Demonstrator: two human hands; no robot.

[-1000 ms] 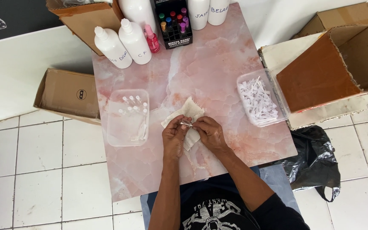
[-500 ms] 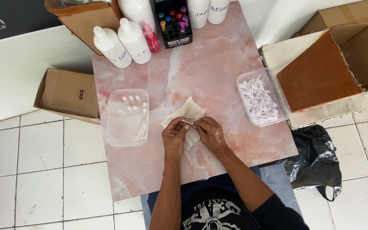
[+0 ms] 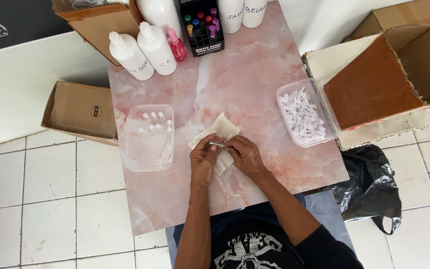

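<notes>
At frame centre, the left hand (image 3: 204, 163) and right hand (image 3: 245, 155) pinch a small thin tube (image 3: 217, 144) between them, its long axis running left to right, just over a crumpled cloth (image 3: 219, 127) on the pink table (image 3: 255, 79)

The square stone-look table top (image 3: 255, 74) was pink, veined with white and rust in a marble pattern. The crumpled cloth (image 3: 220, 130) on it was off-white. The two round plastic squeeze bottles (image 3: 143, 49) were white; the small spray bottle (image 3: 176, 46) beside them was bright pink. The black cardboard display box (image 3: 202, 27) held caps of green, red, orange, blue and purple. The open cardboard cartons (image 3: 389, 74) were brown, the crumpled plastic bag (image 3: 372, 187) black, the floor tiles (image 3: 36, 199) white with grey grout.
</notes>
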